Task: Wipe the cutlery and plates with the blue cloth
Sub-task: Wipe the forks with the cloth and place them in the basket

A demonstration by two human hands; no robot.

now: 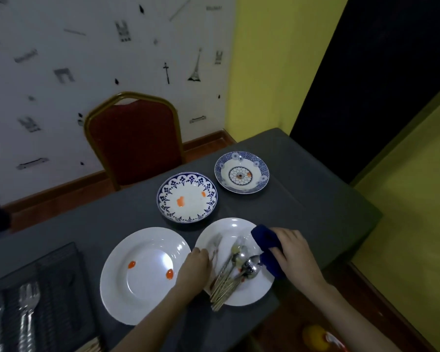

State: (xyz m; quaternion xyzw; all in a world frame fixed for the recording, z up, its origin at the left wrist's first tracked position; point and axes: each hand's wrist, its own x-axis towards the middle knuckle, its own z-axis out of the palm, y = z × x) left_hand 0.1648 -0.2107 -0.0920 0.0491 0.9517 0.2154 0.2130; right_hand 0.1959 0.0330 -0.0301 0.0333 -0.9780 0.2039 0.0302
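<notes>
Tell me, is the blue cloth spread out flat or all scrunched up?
Scrunched up. The blue cloth is bunched in the right hand, over the edge of the white plate that holds the cutlery.

We found bare table right of the plates, while a cutlery tray blocked the left edge.

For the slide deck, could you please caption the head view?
Right hand holds blue cloth over cutlery piled on a white plate; left hand grips a fork.
</notes>
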